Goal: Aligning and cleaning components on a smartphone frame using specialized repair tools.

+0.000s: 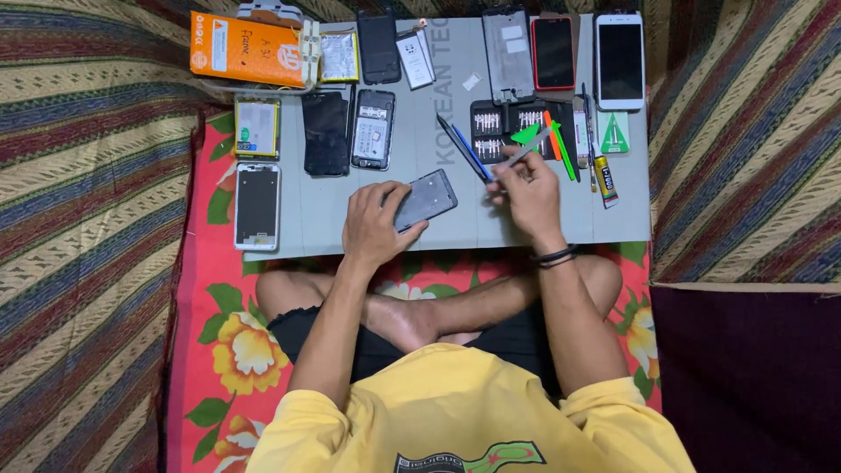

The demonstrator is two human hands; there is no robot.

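Currently the person is sitting cross-legged, and the left hand [375, 226] is pressing down on a dark phone [426, 199], its fingers curled over the phone's near end and pinning it flat on the grey mat [455, 223]. The right hand [529, 197] is pinching a slim grey tool [528, 149] between thumb and fingertips, fingers closed narrow around it, the tool's far end pointing up and away over the kit. The phone is lying tilted, just to the left of the right fingers, a small gap apart.

By my judgement, the step in hand is readying the tool before working on the held phone; the tip is not yet touching it. The next move would call for turning the tool's tip down and bringing it leftward to the phone while the left fingers are keeping it from sliding.

Just beyond the right fingers, two blue-handled tools [464, 147] are lying slantwise, and a black bit case [505, 128] is sitting open with green and orange picks [555, 138] across it. Farther beyond the left fingers, two opened phones [349, 131] are lying side by side. Farthest off, an orange box [248, 51] and more phones [620, 60] are lining the mat's back edge.
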